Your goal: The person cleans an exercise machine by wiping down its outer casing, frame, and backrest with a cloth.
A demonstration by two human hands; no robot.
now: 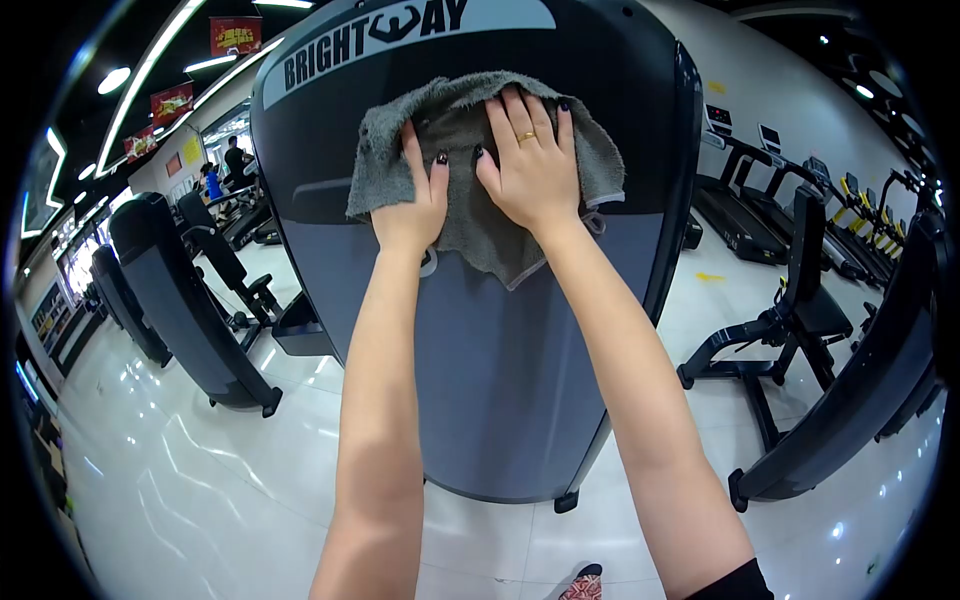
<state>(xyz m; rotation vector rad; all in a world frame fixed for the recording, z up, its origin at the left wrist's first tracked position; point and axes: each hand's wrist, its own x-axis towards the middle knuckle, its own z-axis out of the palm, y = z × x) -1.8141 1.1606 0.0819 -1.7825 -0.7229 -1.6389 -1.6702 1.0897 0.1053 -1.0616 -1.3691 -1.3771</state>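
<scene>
A grey cloth (470,215) is spread against the upper part of a dark gym machine's panel (510,380), its lower corner hanging down in a point. My right hand (535,170) lies flat on the cloth with fingers stretched upward, a ring on one finger. To its left, my left hand (412,205) presses on the cloth too. Its thumb and one finger show stretched out, while a fold of cloth hides the others. Above the cloth runs a light label (400,40) reading "BRIGHTWAY".
Another tall machine housing (175,300) stands at left. To the right are a seat machine (810,300), a curved dark housing (850,410) and treadmills (740,205). Glossy white floor (250,480) surrounds the panel. A patterned shoe (582,585) shows below. People (232,160) are far back left.
</scene>
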